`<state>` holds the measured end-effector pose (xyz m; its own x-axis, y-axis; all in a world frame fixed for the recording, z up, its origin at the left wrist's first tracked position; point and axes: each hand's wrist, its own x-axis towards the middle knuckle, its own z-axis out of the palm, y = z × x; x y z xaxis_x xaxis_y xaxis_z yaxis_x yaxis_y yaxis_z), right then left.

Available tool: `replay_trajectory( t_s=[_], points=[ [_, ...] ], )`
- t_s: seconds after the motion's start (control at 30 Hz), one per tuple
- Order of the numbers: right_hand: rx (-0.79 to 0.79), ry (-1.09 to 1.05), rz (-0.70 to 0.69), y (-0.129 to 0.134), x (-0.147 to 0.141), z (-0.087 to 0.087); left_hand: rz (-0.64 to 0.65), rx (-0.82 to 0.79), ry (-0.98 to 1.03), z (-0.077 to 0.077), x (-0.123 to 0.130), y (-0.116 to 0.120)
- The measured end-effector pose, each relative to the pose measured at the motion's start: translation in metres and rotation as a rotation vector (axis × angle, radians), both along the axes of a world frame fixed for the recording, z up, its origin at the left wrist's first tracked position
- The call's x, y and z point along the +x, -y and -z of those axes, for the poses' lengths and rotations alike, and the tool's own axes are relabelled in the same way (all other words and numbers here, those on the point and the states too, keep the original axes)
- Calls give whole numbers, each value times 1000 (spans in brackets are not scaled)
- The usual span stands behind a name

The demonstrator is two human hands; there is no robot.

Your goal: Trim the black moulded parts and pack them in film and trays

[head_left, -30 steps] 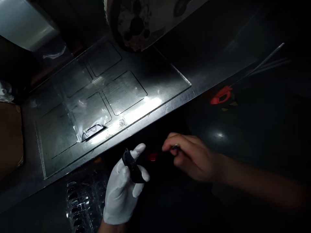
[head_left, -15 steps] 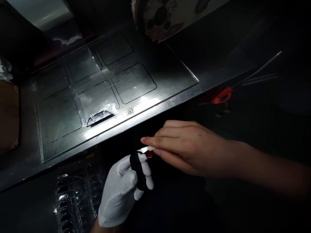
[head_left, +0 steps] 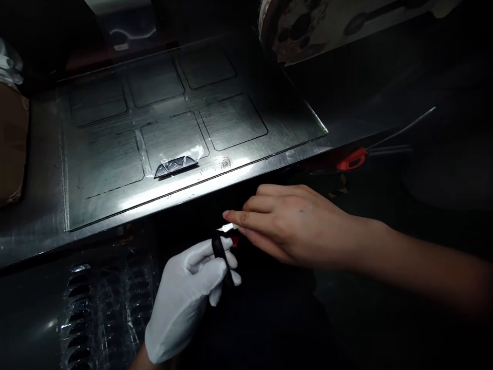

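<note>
Holding the black part point(head_left: 219, 247) in front of the bench point(head_left: 42, 216), the gloved left hand point(head_left: 181, 293) pinches it; the right hand's point(head_left: 288, 226) fingers grip a knife point(head_left: 228, 227). Part judged light, stiff, possibly slippery; best held by its edges.

This looks like a workshop, with the signs of small-parts handwork. A metal desk point(head_left: 44, 164) carries a clear sheet point(head_left: 106, 162) showing rounded rectangles; a worn housing point(head_left: 288, 49) with round holes juts over the sheet's far right corner. Below the near edge, a clear plastic tray point(head_left: 98, 308) holds rows of matching dark pieces point(head_left: 79, 340). A white work glove point(head_left: 179, 300), a slim knife blade point(head_left: 228, 227) and yellow-and-black floor marking point(head_left: 339, 192) agree.
</note>
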<state>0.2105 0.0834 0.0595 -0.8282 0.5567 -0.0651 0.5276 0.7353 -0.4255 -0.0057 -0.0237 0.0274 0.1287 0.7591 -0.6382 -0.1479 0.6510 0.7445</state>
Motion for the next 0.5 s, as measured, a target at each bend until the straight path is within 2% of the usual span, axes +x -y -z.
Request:
replay_trajectory(
  t_s=[0.13,0.27,0.33,0.5],
  points=[
    [5,46,1,0,-4,-3,23,-2,8,1,-5,1],
    [34,19,-23,0,-4,-6,11,4,135,6,-8,2],
    [-1,-44,-5,1,-3,-7,-51,17,207,9,-9,3],
    [-180,-161,28,8,-1,-8,-306,158,355,13,-7,3]
  ],
)
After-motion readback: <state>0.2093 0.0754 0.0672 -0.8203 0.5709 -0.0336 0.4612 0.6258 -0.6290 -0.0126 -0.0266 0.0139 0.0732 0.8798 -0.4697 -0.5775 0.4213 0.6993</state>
